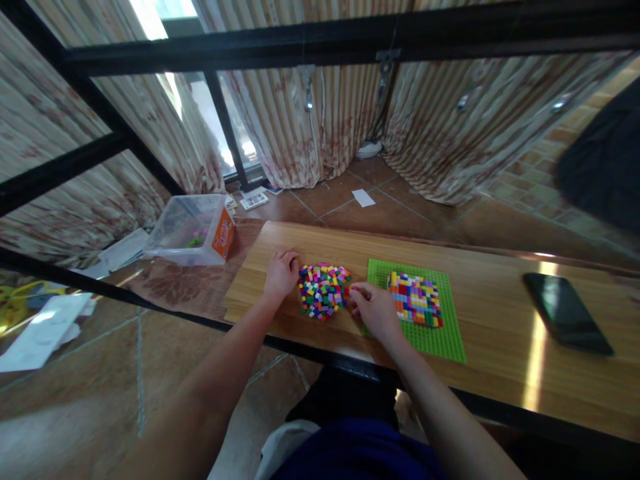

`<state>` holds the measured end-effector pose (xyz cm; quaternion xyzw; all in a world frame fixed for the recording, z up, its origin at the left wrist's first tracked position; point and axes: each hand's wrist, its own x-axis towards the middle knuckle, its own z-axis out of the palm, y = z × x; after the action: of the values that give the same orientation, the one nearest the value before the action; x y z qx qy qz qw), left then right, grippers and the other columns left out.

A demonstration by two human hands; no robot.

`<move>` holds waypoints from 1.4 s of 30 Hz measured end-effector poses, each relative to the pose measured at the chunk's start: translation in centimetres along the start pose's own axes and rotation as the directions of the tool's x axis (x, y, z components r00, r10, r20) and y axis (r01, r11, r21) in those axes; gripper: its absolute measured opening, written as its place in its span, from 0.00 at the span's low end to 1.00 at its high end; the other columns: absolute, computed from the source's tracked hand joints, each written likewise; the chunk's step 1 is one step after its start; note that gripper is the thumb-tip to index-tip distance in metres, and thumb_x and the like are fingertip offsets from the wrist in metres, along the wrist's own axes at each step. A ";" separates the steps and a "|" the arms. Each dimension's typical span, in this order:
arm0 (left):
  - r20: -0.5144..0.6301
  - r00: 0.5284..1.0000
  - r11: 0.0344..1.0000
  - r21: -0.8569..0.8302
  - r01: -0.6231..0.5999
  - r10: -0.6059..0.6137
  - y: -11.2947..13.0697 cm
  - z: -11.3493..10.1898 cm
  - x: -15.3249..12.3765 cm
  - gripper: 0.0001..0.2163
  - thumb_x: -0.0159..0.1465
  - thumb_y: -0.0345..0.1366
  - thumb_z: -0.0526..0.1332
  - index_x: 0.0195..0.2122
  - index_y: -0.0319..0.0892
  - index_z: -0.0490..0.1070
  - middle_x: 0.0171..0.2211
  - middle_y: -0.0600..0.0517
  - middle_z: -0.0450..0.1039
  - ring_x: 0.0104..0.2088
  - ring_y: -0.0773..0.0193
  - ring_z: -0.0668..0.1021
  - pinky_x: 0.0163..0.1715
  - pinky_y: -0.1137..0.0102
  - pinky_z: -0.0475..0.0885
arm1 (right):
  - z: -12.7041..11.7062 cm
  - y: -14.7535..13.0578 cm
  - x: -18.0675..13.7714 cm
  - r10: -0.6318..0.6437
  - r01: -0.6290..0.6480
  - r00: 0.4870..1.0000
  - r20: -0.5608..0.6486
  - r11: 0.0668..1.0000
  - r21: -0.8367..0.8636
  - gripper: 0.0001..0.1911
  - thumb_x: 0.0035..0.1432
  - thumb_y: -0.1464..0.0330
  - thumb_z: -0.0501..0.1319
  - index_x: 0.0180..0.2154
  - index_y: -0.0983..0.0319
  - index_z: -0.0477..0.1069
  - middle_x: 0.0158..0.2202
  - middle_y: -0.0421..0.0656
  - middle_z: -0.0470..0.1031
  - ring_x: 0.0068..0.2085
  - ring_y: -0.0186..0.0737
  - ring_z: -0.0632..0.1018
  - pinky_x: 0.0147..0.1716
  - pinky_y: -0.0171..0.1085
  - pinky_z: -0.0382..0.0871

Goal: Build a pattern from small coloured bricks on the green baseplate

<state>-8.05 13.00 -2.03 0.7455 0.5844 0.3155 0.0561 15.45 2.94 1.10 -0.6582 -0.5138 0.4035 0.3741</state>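
A loose pile of small multicoloured toy bricks [324, 291] lies on the wooden table between my two hands. My left hand [283, 272] rests at the pile's left edge, its fingers loosely bent and no brick seen in them. On the other side, my right hand [375, 308] pinches at the pile's right edge, with a small red brick showing at its fingertips. Just right of that hand is a green baseplate [453, 333], partly covered by my right hand. Several rows of coloured bricks form a tight built block [416, 299] on it.
A black phone [567, 313] lies on the wooden table [493, 300] at the right. Left of the table stands a clear plastic box [187, 230] with an orange label. A dark metal rail [330, 50] crosses above, before curtains. Papers [47, 330] lie on the tiled floor.
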 end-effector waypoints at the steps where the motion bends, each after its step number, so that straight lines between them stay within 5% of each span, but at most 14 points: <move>1: 0.000 1.000 1.000 0.002 -0.001 0.001 0.0 0.0 0.0 0.10 0.63 0.27 0.54 0.39 0.40 0.76 0.42 0.45 0.77 0.48 0.55 0.76 0.54 0.60 0.71 | -0.1 0.0 0.2 -0.023 0.025 1.000 0.015 0.995 -0.100 0.15 0.60 0.59 0.56 0.37 0.60 0.77 0.25 0.41 0.78 0.23 0.39 0.78 0.27 0.37 0.69; 4: 0.006 1.000 1.000 0.008 -0.006 0.006 0.1 -0.1 0.0 0.10 0.63 0.27 0.54 0.39 0.40 0.76 0.42 0.44 0.77 0.48 0.54 0.76 0.54 0.60 0.71 | -0.2 -0.3 0.7 -0.072 0.086 0.996 0.054 0.939 -0.334 0.14 0.61 0.64 0.55 0.35 0.60 0.78 0.27 0.42 0.79 0.29 0.42 0.80 0.34 0.38 0.69; 7: 0.007 1.000 1.000 0.012 -0.007 0.007 0.0 0.0 0.0 0.10 0.63 0.27 0.55 0.39 0.40 0.75 0.42 0.44 0.77 0.48 0.54 0.76 0.54 0.60 0.71 | -0.4 -0.5 1.0 -0.097 0.112 0.994 0.059 0.911 -0.397 0.13 0.61 0.64 0.56 0.38 0.60 0.79 0.30 0.44 0.81 0.35 0.43 0.80 0.38 0.39 0.69; 11: -0.004 1.000 1.000 0.014 -0.005 0.005 -0.1 0.1 0.0 0.10 0.63 0.27 0.55 0.39 0.40 0.75 0.42 0.44 0.77 0.48 0.54 0.76 0.54 0.60 0.71 | -1.0 -0.7 0.5 -0.106 0.117 0.993 0.050 0.944 -0.309 0.16 0.60 0.63 0.58 0.46 0.61 0.76 0.29 0.43 0.80 0.32 0.43 0.80 0.37 0.39 0.70; 16: -0.001 1.000 1.000 0.013 -0.016 0.016 -0.3 0.2 0.1 0.10 0.63 0.28 0.54 0.39 0.40 0.75 0.43 0.44 0.77 0.47 0.54 0.76 0.53 0.59 0.72 | -2.5 -0.8 -1.0 -0.091 0.094 0.994 0.055 0.994 -0.051 0.16 0.61 0.60 0.54 0.43 0.61 0.75 0.32 0.45 0.80 0.28 0.40 0.80 0.30 0.38 0.73; 23: 0.004 1.000 1.000 0.001 -0.002 0.002 -0.3 0.2 0.1 0.11 0.63 0.29 0.54 0.39 0.41 0.76 0.43 0.44 0.76 0.47 0.54 0.76 0.54 0.59 0.71 | -7.7 1.2 -2.0 -0.040 0.047 0.989 -0.145 0.998 0.044 0.18 0.59 0.54 0.58 0.43 0.60 0.74 0.37 0.48 0.82 0.34 0.44 0.83 0.36 0.44 0.78; 29: -0.001 1.000 1.000 0.012 0.006 -0.006 -0.5 0.4 0.2 0.11 0.64 0.31 0.53 0.40 0.41 0.76 0.43 0.44 0.76 0.47 0.53 0.76 0.53 0.57 0.72 | -11.4 2.6 -1.2 -0.142 0.056 0.937 -0.319 0.963 -0.265 0.15 0.58 0.58 0.58 0.39 0.59 0.76 0.39 0.48 0.82 0.39 0.47 0.81 0.41 0.47 0.74; 37: -0.011 1.000 1.000 0.016 -0.002 0.003 -0.5 0.3 0.2 0.11 0.63 0.31 0.53 0.40 0.41 0.76 0.43 0.45 0.76 0.47 0.54 0.76 0.53 0.58 0.72 | -9.5 4.1 0.9 -0.367 0.214 0.855 -0.368 0.894 -0.394 0.17 0.59 0.56 0.58 0.34 0.57 0.82 0.43 0.49 0.76 0.46 0.47 0.75 0.49 0.49 0.67; 42: -0.002 1.000 1.000 0.027 0.003 -0.003 -0.3 0.2 0.2 0.12 0.64 0.31 0.53 0.40 0.41 0.76 0.43 0.44 0.77 0.47 0.53 0.76 0.53 0.58 0.72 | -8.9 4.2 1.7 -0.393 0.205 0.853 -0.343 0.857 -0.473 0.13 0.59 0.59 0.60 0.35 0.55 0.82 0.45 0.47 0.76 0.52 0.47 0.73 0.56 0.50 0.60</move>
<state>-8.19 13.32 -2.28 0.7449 0.5900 0.3081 0.0459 25.40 3.07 0.53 -0.7043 -0.5918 0.0646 0.3867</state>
